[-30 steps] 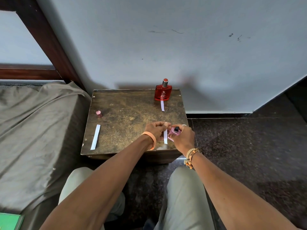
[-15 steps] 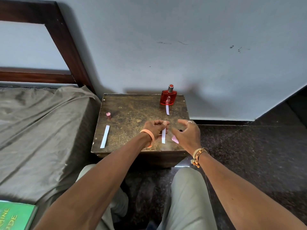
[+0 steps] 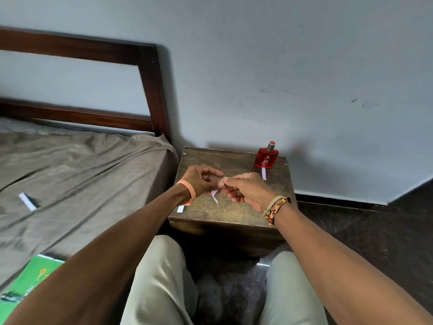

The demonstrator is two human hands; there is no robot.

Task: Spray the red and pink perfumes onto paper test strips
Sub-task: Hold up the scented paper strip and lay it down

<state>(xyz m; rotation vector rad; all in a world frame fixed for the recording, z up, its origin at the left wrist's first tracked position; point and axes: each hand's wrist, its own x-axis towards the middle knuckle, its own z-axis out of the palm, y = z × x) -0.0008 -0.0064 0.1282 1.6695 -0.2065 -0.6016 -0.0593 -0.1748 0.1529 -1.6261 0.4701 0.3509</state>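
A red perfume bottle (image 3: 266,158) stands uncapped at the back right of a small wooden table (image 3: 234,214), with a white test strip (image 3: 264,174) lying in front of it. Above the table's middle my left hand (image 3: 199,181) and my right hand (image 3: 248,191) meet fingertip to fingertip. Both pinch the top of a short white strip (image 3: 214,196) that hangs curled below them. The pink perfume bottle is out of sight, likely hidden behind my hands. Another strip (image 3: 181,209) peeks out under my left wrist at the table's left edge.
A bed with a grey-brown sheet (image 3: 82,174) and a dark wooden headboard (image 3: 150,90) flanks the table on the left. On the sheet lie a white strip (image 3: 27,201) and a green book (image 3: 30,277). Behind the table is a pale wall, and to its right a dark floor.
My right hand let go of the pink bottle and came over to the strip held by my left hand. Both hands rose off the table with the strip. The camera tilted up and left.
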